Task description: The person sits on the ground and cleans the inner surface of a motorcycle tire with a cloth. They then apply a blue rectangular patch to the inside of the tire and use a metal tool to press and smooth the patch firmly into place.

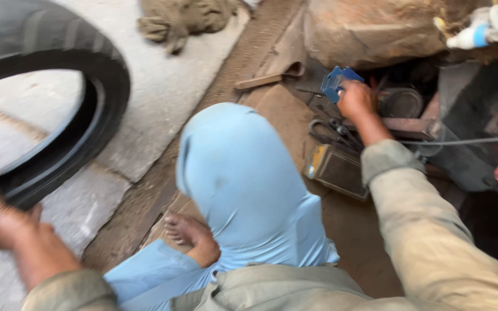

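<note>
**Ana:** Head view shows the left hand [7,222] wrapped around the bottom edge of the black tyre [59,103]. The thumb sits on top of the rubber and the hand is closed tight on it.

**Ben:** And the other hand?

**Ana:** The right hand [355,99] is far from the tyre, over by the tools. Its fingers are curled shut on a small blue tool [339,80]. It is a bit blurry, so I cannot tell what kind of tool it is.

**Ben:** Where is the tyre standing?

**Ana:** It is up on its side over the grey concrete floor [162,98]. The knee in light blue trousers [243,173] is just beside it, and a bare foot [188,233] is tucked close to the tyre too.

**Ben:** What could go wrong?

**Ana:** I think the tyre could tip or roll. Only one hand holds it, down low, and the person is stretching the other way. If it falls, it could land on the bare foot.

**Ben:** Anything else?

**Ana:** Away from the tyre, past the knee, lie black scissors [332,131] and a dirty flat tin [336,170]. A thin metal rod [468,140] runs across near the wrist. The sleeve [427,230] could catch on the rod, or the hand could bump the scissors when it pulls back.

**Ben:** And the brown cloth [185,20]?

**Ana:** It lies on the floor beyond the tyre, well apart.
</note>
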